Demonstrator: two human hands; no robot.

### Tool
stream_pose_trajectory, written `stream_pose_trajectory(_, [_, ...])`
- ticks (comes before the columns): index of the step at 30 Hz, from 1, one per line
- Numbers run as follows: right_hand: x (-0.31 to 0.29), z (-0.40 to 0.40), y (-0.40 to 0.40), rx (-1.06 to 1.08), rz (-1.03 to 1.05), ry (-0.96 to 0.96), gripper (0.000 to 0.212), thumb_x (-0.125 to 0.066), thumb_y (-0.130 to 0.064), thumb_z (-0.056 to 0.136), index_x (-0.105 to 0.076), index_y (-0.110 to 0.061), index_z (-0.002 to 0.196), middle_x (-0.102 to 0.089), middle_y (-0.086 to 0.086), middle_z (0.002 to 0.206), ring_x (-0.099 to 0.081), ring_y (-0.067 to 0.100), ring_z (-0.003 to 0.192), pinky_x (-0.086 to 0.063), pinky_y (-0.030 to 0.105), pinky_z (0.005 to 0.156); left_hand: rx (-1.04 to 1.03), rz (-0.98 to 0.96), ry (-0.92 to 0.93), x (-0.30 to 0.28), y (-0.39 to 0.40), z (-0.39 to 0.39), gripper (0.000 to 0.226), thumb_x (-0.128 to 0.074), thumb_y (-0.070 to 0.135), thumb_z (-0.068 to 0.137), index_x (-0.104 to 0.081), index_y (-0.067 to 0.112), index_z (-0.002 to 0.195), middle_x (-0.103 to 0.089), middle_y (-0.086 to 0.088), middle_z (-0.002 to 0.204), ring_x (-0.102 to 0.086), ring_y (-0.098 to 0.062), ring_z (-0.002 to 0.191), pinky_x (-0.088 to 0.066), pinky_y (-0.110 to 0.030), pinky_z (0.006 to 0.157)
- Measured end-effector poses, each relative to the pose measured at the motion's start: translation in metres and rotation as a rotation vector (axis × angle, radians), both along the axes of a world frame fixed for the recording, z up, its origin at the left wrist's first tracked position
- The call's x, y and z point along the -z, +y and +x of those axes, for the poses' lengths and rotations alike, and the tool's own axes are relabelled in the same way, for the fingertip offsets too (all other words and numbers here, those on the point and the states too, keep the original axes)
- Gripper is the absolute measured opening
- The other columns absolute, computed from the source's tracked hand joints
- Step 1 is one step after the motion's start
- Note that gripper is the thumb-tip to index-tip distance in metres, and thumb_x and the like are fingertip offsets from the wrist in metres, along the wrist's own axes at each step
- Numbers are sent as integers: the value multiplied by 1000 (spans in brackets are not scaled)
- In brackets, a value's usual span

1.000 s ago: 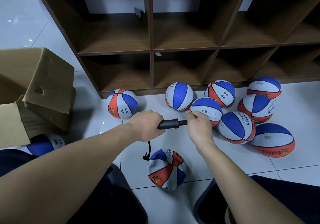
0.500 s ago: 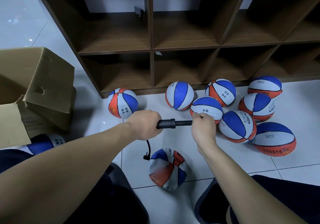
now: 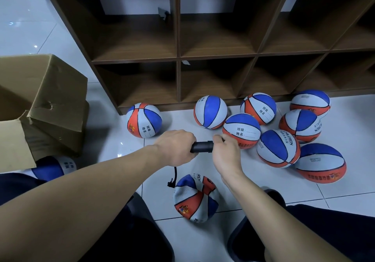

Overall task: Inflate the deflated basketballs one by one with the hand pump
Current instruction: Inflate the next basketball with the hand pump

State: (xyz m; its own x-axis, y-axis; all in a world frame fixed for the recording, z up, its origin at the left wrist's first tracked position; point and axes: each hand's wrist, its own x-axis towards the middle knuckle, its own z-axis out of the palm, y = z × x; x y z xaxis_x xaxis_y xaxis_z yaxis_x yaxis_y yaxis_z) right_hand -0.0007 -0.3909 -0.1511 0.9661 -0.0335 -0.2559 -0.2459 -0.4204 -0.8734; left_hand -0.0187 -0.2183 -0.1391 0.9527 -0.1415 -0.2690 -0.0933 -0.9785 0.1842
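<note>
- Head view: a person is sitting on a white tiled floor [image 3: 345, 211], looking down at both bare forearms reaching forward.
- The left hand [image 3: 175, 147] is wrapping its fingers around the black barrel of a hand pump [image 3: 202, 147], holding it level above the floor.
- The right hand [image 3: 225, 152] is gripping the pump's handle end, right up against the barrel, so the two hands are sitting close together with only a short stretch of barrel showing between them.
- A thin black hose [image 3: 174, 175] is hanging down from under the left hand and reaching the top left edge of a deflated basketball [image 3: 195, 199].
- That crumpled red, white and blue ball is lying on the floor just below the hands, between the person's dark-clothed legs.
- One round ball [image 3: 144, 119] is resting alone near the foot of a dark wooden shelf unit [image 3: 176, 38].
- A cluster of seven round balls [image 3: 278, 148] is lying to the right, several touching one another.
- An open cardboard box [image 3: 50, 103] is lying on its side at the left, with another ball [image 3: 52, 167] partly hidden beneath its flap.
</note>
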Motion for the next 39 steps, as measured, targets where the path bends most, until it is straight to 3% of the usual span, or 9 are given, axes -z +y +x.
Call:
stream_pose_trajectory(9, [-2,12,-11,-45,-30,14,37,-51,-20,103,-40,-17,68,-38,-6,62,-36,20,63,-32,33,59,3,-27,3,0,7,1,27,-59,46,100,-60,26,81,-61,5,70,-60,-19,63,-45,-31,54])
stream_pose_trajectory(12, [-3,24,-26,31,-23,38,38,-54,-21,101,-36,-19,67,-35,-4,62,-33,21,65,-29,35,59,-27,-14,25,2,18,1,26,-60,45,99,-60,27,80,-62,5,69,-62,-19,64,-45,-30,54])
stream_pose_trajectory(18, [-1,33,-45,209,66,71,36,-55,-19,98,-34,-19,68,-33,0,64,-30,23,66,-28,37,62,-85,16,73,6,35,0,24,-59,45,98,-65,27,83,-65,5,71,-66,-22,69,-61,-38,66])
stream_pose_trajectory(21, [1,23,-35,217,51,39,37,-53,-15,97,-34,-18,66,-32,-8,57,-30,21,64,-30,37,63,-54,23,58,3,26,0,23,-59,44,98,-65,26,84,-65,5,72,-66,-23,69,-58,-36,62])
stream_pose_trajectory(24, [1,14,-26,185,24,15,38,-52,-17,98,-34,-19,65,-34,-10,56,-32,21,65,-31,38,65,-28,35,39,0,17,-1,23,-58,43,100,-65,26,87,-63,5,73,-64,-23,70,-45,-31,54])
stream_pose_trajectory(33, [-6,-5,1,39,8,-33,38,-50,-20,104,-42,-24,67,-44,-5,68,-41,19,66,-35,37,63,-4,-6,17,-5,0,-2,23,-57,42,99,-64,24,86,-63,2,75,-63,-25,69,-43,-32,55])
stream_pose_trajectory(39, [-3,-8,1,40,28,-29,37,-51,-20,106,-41,-18,70,-44,-4,68,-42,18,65,-35,35,61,16,4,11,-4,-1,-1,22,-59,43,99,-64,25,88,-63,2,76,-61,-24,68,-43,-32,55])
